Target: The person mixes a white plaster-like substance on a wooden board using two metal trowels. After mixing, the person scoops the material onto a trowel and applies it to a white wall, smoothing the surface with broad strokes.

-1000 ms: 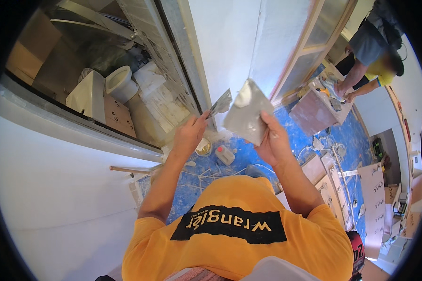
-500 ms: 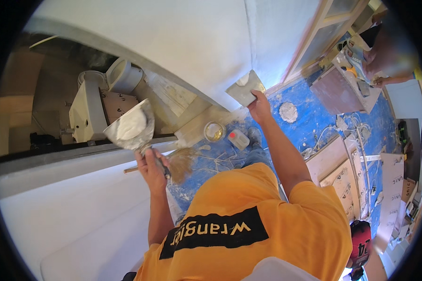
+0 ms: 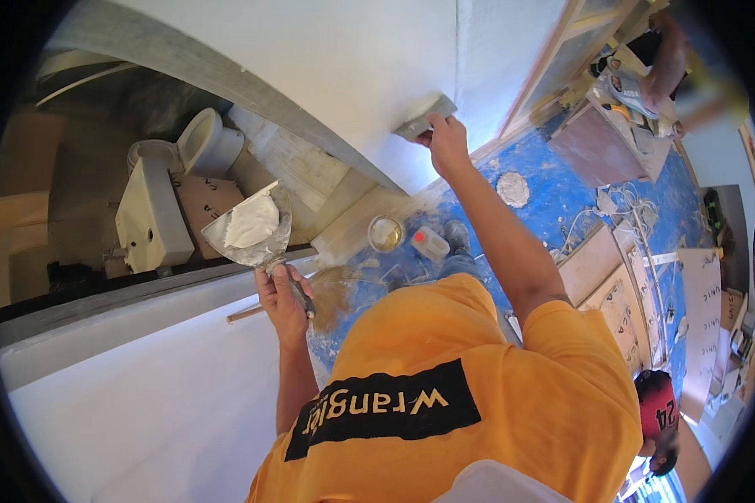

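My left hand [image 3: 283, 302] grips the handle of a wide putty knife [image 3: 271, 245], its fingers wrapped round it. A mound of white putty [image 3: 253, 223] rests on that metal blade. Ahead, my right hand [image 3: 447, 144] holds a flat, broad filling blade [image 3: 424, 116] by its near edge. The filling blade is tilted at the white wall [image 3: 327, 67], close to a vertical seam, and appears to touch the surface. My right arm is stretched out. Part of the putty knife's handle is hidden by my left fingers.
A round tub [image 3: 386, 235] and a white jug with a red cap [image 3: 429, 243] stand near my feet, beside a broom [image 3: 331, 293]. Left lie a toilet [image 3: 201, 141] and a basin [image 3: 148, 210]. Boards [image 3: 604, 285] and cables lie right. Two other people are at the right.
My right hand has moved up and left along the wall, and its blade now shows more edge-on. My left hand has shifted slightly right and down with the putty knife.
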Available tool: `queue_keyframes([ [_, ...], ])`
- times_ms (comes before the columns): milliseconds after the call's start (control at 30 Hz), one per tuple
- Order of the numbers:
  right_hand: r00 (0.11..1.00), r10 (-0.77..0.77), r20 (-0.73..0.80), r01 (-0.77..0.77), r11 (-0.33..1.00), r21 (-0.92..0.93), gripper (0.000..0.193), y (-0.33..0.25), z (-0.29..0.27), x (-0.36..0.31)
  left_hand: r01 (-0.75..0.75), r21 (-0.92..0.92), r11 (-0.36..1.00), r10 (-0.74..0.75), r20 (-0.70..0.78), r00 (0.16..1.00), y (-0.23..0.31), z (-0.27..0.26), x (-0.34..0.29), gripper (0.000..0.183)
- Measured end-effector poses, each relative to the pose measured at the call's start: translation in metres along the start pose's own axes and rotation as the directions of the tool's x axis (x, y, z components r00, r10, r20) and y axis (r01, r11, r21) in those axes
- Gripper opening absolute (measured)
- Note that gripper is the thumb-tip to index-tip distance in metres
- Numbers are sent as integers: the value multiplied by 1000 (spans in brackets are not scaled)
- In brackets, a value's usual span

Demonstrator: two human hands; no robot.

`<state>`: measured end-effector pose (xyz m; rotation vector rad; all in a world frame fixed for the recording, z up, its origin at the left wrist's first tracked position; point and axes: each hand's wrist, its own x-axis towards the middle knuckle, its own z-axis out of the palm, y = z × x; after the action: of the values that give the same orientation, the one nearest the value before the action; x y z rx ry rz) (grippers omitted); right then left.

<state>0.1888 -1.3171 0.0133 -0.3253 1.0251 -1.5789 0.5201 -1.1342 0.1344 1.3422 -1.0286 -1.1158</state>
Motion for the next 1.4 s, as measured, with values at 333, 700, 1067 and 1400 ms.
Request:
queue_keyframes([
  [333,885,-338,319,377,924,-68,46,-232,165,-37,32,-107,994,-22,86,996,-19,-35,11,15],
  [700,938,-300,172,297,443,-846,35,-134,28,-89,47,-98,994,-40,77,996,-23,-27,15,16],
  [1067,992,121,-42,-122,992,-33,38,36,-29,-5,26,-35,999,-22,120,992,-11,-35,20,15],
  [1400,950,-240,201,250,968,-25,37,-178,116,-84,88,-86,992,-60,291,955,-36,-44,35,17],
])
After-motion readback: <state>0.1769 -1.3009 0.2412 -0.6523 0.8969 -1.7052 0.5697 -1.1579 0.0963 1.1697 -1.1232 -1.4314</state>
